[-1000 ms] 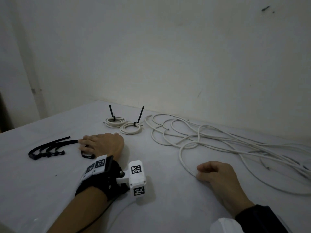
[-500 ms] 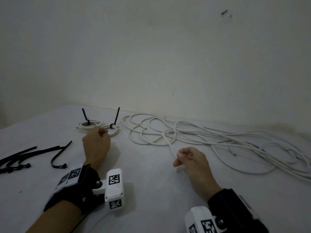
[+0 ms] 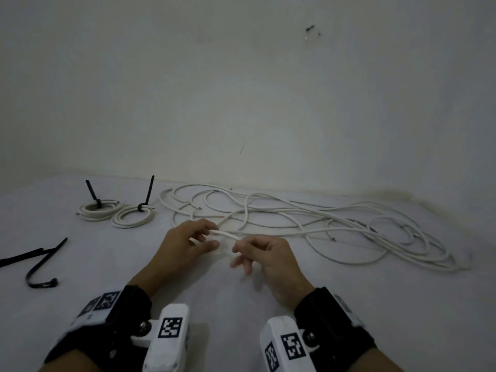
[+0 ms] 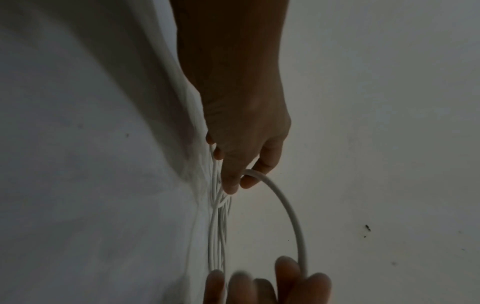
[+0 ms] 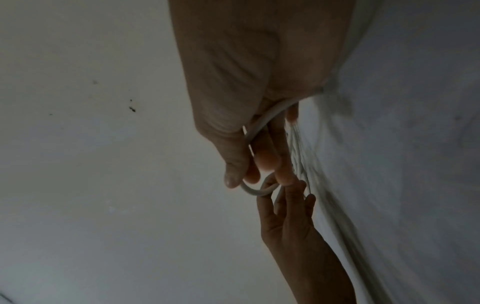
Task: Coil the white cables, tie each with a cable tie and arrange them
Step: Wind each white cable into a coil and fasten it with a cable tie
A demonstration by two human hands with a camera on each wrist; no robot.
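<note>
The right hand [image 5: 233,86] fills the upper middle, reaching down and away from the camera. Its thumb and fingers [image 5: 262,152] pinch a white cable [image 5: 259,123] that runs along the inside of the fingers and curves out below the thumb tip in a small loop. Just below the fingers, the left hand [image 5: 288,224] comes up from the lower right, its fingertips touching the loop. To the right of the fingers, more cables [image 5: 309,164] lie blurred on the pale bench [image 5: 415,164]. Left of the fingers is a wall [image 5: 91,164] with small dark marks.
</note>
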